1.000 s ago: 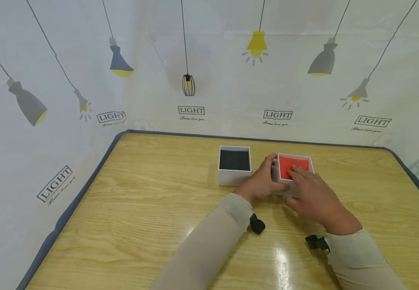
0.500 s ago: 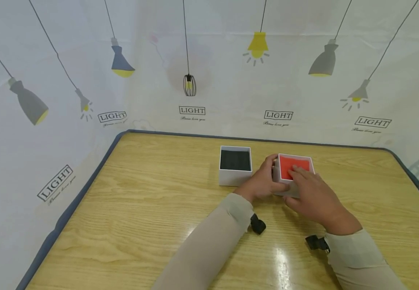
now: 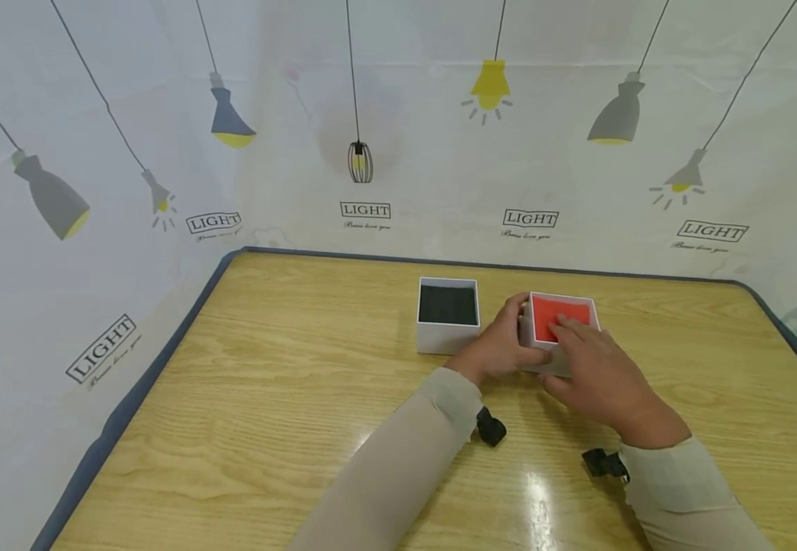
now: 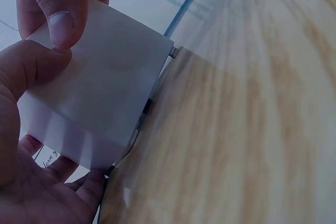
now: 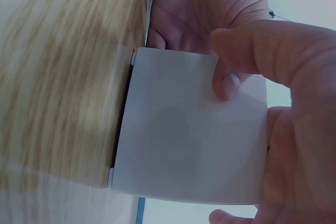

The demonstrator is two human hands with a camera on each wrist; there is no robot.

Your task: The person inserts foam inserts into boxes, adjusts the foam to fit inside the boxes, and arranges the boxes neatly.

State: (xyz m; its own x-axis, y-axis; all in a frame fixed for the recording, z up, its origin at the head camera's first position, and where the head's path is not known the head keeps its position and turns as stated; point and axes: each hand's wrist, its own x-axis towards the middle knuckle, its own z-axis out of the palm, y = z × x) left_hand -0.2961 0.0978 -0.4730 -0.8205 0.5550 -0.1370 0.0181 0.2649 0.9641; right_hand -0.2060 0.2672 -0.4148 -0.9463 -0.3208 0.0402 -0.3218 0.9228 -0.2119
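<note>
In the head view a white box (image 3: 559,360) stands on the wooden table, with a flat red cloth-like piece (image 3: 551,310) inside near its rim. My left hand (image 3: 498,348) grips the box's left side, thumb along the front face and fingers along the side. The right hand (image 3: 608,379) rests its fairly straight fingers on the red piece, its thumb by the front face. Both thumbs meet at the front face (image 4: 110,72) in the left wrist view. Small feet show under the box (image 5: 184,135) in the right wrist view. The inside below the red piece is hidden.
A second white box (image 3: 446,337), holding a flat black piece (image 3: 448,304), stands left of my left hand. The wooden table (image 3: 267,383) has a dark blue edge, with a lamp-printed white sheet (image 3: 432,153) behind it. Black devices (image 3: 491,428) hang at both wrists.
Hands, boxes and the red piece stay practically in place; only the head view shifts very slightly.
</note>
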